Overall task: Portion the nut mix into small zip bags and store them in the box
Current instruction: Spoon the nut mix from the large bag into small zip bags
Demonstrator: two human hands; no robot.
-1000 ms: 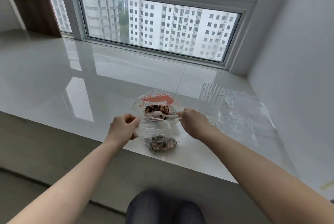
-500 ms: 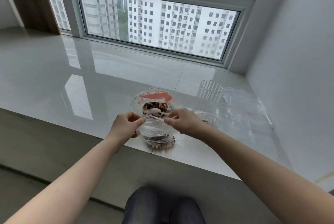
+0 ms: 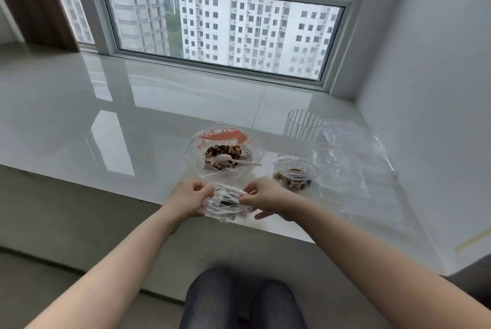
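Clear small zip bag (image 3: 224, 202), just lowered nearer than the big nut bag (image 3: 224, 153) — left hand (image 3: 190, 199) and right hand (image 3: 265, 199) each pinching its mouth, sealing likely underway.

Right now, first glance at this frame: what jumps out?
Both hands, the left hand and the right hand, pinch the top of a small zip bag of nuts at the ledge's near edge. Just behind it sits the big open nut mix bag with a pale spoon in it. To the right lie a filled small bag, a clear ribbed cup and spare empty bags.
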